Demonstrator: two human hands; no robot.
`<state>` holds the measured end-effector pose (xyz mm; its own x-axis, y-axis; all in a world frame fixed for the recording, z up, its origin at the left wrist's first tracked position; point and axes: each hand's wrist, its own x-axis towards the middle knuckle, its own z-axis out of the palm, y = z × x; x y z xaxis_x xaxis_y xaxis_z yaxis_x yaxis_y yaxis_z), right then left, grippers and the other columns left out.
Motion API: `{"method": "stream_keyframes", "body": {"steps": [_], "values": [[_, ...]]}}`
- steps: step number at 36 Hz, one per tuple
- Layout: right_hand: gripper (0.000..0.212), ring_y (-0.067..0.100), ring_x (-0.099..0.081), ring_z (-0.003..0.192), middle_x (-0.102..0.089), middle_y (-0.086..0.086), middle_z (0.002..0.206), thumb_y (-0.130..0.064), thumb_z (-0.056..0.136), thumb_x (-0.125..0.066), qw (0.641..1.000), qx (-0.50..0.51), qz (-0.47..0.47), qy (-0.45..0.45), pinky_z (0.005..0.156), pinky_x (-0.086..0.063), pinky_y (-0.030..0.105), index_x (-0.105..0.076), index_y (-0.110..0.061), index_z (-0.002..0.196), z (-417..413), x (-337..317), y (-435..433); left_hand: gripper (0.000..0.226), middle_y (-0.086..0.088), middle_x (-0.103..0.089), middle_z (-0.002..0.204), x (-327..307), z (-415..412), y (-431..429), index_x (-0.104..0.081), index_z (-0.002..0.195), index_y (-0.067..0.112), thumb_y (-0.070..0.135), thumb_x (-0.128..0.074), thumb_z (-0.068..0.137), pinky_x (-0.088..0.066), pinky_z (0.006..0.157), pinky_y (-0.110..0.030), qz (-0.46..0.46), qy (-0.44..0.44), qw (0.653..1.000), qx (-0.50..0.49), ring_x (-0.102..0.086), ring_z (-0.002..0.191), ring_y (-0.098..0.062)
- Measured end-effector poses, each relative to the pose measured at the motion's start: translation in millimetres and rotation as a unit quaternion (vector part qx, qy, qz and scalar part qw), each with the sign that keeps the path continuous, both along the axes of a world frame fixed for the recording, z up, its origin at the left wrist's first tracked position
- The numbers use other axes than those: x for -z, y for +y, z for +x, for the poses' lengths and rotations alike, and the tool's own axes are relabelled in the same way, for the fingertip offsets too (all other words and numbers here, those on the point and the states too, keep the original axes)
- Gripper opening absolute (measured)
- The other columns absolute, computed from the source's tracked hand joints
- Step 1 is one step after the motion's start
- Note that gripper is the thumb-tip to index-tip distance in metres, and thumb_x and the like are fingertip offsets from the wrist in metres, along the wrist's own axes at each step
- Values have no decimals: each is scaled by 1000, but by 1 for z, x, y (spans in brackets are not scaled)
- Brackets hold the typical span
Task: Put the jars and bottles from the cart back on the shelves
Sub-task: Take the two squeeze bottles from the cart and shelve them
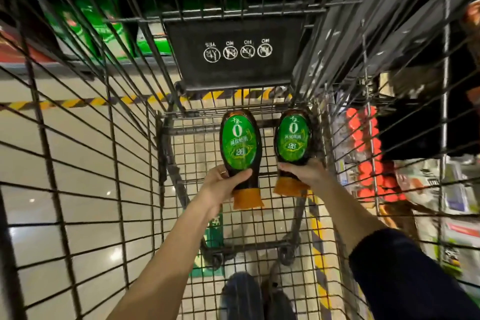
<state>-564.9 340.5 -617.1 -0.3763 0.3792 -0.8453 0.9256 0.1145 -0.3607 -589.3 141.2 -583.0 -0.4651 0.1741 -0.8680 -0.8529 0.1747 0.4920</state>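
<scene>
Currently: left hand (220, 184) and right hand (302, 170) each grip a bottle (240, 148) near its cap, above the cart (78, 138) floor's far edge; slip risk.

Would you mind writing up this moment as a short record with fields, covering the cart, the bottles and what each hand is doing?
setting: shop aisle, seen from above through a wire cart
left hand: grips the left bottle near its cap end
right hand: grips the right bottle near its cap end
bottles: two alike, dark, green oval labels, orange caps toward the person
other items in cart basket: none visible
shelves: stocked goods at right, beyond the cart wall
</scene>
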Motion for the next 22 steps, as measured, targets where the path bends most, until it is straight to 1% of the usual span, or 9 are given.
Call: {"method": "stream_keyframes", "body": {"steps": [4, 7, 10, 11, 13, 16, 19, 20, 22], "values": [[72, 25, -60, 97, -61, 9, 114, -37, 69, -79, 993, 73, -88, 14, 76, -53, 34, -49, -9, 128, 1, -7, -15, 47, -1, -66, 98, -10, 2, -3, -55, 116, 10, 22, -74, 75, -45, 58, -17, -13, 13, 1000, -7, -61, 81, -10], [74, 30, -59, 106, -58, 11, 117, -37, 71, -78, 987, 107, -112, 33, 92, -50, 43, -43, -5, 128, 6, -20, -24, 64, -8, -64, 112, -23, 4, -5, -53, 120, 9, 29, -81, 65, -48, 78, -29, -30, 18, 999, -21, -61, 98, -20], [98, 33, -56, 114, -55, 11, 129, -50, 55, -83, 984, 115, -122, 54, 99, -45, 49, -40, -9, 133, 15, -39, -34, 109, -10, -63, 118, -37, 9, -8, -52, 122, 11, 51, -89, 28, -48, 96, -44, -22, 30, 998, -40, -61, 107, -26], [98, 32, -55, 115, -55, 10, 129, -50, 54, -83, 982, 122, -131, 67, 100, -45, 48, -42, -11, 133, 19, -42, -36, 119, -10, -63, 118, -35, 11, -11, -51, 123, 11, 56, -88, 19, -48, 96, -47, -22, 33, 998, -47, -61, 107, -27], [75, 29, -55, 112, -56, 5, 121, -37, 70, -78, 975, 125, -157, 96, 97, -45, 39, -45, -13, 132, 23, -57, -40, 123, -11, -63, 118, -48, 13, -15, -50, 124, 11, 57, -88, 16, -49, 95, -48, -26, 40, 997, -58, -62, 106, -28], [59, 24, -57, 98, -58, 4, 110, -30, 74, -76, 964, 134, -191, 123, 86, -49, 34, -51, -15, 125, 33, -83, -43, 104, -9, -60, 123, -92, 16, -15, -44, 127, 10, 45, -90, 41, -47, 98, -44, -24, 49, 996, -77, -61, 108, -26], [82, 26, -61, 107, -63, 5, 118, -38, 52, -85, 946, 150, -239, 159, 92, -52, 45, -53, -16, 124, 40, -115, -45, 48, -4, -62, 109, -134, 21, -16, -50, 108, 12, 20, -80, 70, -46, 92, -34, -15, 80, 993, -80, -60, 99, -23], [75, 26, -62, 107, -65, 5, 118, -35, 56, -84, 942, 148, -249, 170, 87, -55, 44, -55, -17, 123, 41, -126, -44, 32, -6, -65, 105, -142, 23, -17, -53, 96, 15, 12, -76, 74, -47, 91, -35, -17, 100, 992, -78, -61, 94, -23], [47, 18, -67, 94, -68, 2, 109, -20, 73, -75, 937, 145, -255, 190, 63, -60, 31, -59, -16, 117, 45, -148, -40, 28, -11, -68, 104, -163, 26, -17, -55, 89, 20, 4, -74, 75, -49, 93, -39, -17, 139, 988, -71, -63, 96, -24]]}}
